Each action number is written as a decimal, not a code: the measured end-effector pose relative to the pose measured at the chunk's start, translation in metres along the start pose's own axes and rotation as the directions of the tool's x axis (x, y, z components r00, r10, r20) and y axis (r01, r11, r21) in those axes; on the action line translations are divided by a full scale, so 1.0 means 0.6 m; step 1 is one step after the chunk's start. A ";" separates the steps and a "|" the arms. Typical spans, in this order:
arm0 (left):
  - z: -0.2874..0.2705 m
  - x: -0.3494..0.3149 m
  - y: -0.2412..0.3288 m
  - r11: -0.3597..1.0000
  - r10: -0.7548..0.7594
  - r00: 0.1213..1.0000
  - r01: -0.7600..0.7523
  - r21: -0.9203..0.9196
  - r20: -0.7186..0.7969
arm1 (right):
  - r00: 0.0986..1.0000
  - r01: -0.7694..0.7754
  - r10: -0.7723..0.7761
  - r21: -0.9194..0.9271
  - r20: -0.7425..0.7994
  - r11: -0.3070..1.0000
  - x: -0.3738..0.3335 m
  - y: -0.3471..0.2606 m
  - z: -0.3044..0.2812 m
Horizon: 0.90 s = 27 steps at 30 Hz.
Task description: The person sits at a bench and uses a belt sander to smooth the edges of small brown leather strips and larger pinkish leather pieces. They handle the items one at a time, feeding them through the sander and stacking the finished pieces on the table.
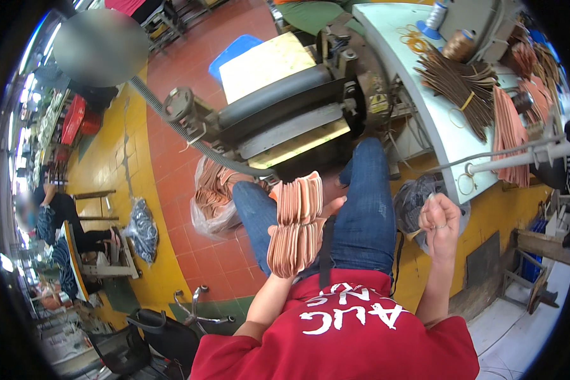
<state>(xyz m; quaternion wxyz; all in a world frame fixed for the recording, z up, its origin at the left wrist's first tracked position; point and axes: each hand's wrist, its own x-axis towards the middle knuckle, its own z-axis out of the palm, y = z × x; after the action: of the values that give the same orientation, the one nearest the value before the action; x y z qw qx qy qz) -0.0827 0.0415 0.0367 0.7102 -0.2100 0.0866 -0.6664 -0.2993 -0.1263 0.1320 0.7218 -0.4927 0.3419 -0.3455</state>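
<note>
Fingers (pixel 337 204) of the left hand (pixel 327 233) are clamped round a stack of pinkish pieces (pixel 294 223) mid-frame, and the right hand (pixel 439 216), right of centre, has its fingers curled round a tan band (pixel 414 234). Then a roller machine (pixel 278 95) up top, brown strips (pixel 457 82) on the bench (pixel 386 22) upper right

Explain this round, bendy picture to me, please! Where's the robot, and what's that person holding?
There's no robot here, just a person with two bare hands. A camera on their head looks down, and its wide lens bends straight edges. The left hand holds a thick stack of pinkish-tan pieces. The right hand is raised with curled fingers; something thin and tan shows beside it, too small to name. In front is a machine with a dark roller. On the pale table at the right lie brown strips, near thread spools.
</note>
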 end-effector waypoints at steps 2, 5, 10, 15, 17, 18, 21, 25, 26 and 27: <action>0.006 -0.001 0.015 0.993 0.021 0.998 -0.014 0.119 -0.054 | 0.999 -0.030 0.015 -0.439 -0.037 0.898 -0.011 0.027 -0.018; 0.029 0.007 0.055 0.751 0.144 0.963 0.044 0.659 -0.229 | 0.982 -0.175 0.120 -0.954 -0.149 0.244 -0.031 0.050 -0.061; 0.051 0.025 0.052 0.408 0.173 0.908 0.288 0.866 -0.383 | 0.939 -0.276 0.148 -0.938 -0.310 -0.209 -0.053 0.032 -0.064; 0.045 0.048 -0.014 0.361 0.338 0.869 0.234 0.903 -0.361 | 0.987 -0.161 0.106 -0.715 -0.122 0.681 -0.036 0.024 0.055; 0.047 0.049 -0.033 0.307 0.349 0.876 0.230 0.924 -0.334 | 0.981 0.156 -0.030 -0.696 0.190 0.701 -0.016 0.051 0.103; 0.047 0.051 -0.041 0.338 0.357 0.884 0.180 0.924 -0.302 | 0.962 0.224 -0.012 -0.764 0.272 0.605 -0.016 0.062 0.122; 0.052 0.052 -0.044 0.386 0.347 0.898 0.126 0.914 -0.270 | 0.938 0.252 0.019 -0.717 0.346 0.650 0.005 0.098 0.148; 0.060 0.049 -0.041 0.202 0.448 0.868 0.134 0.970 -0.213 | 0.910 0.063 0.148 -0.480 0.388 0.875 0.020 0.115 0.146; 0.063 0.046 -0.041 0.220 0.466 0.860 0.114 0.969 -0.207 | 0.897 -0.031 0.206 -0.409 0.392 0.912 0.024 0.115 0.143; 0.065 0.045 -0.041 0.230 0.470 0.862 0.091 0.969 -0.192 | 0.876 -0.132 0.267 -0.331 0.402 0.934 0.026 0.115 0.141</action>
<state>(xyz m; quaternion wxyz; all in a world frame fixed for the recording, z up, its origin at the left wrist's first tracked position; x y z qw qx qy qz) -0.0870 0.0216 0.0862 0.7242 0.4386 -0.1494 -0.5108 -0.2093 -0.0802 0.0881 0.7311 -0.6211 0.2666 -0.0933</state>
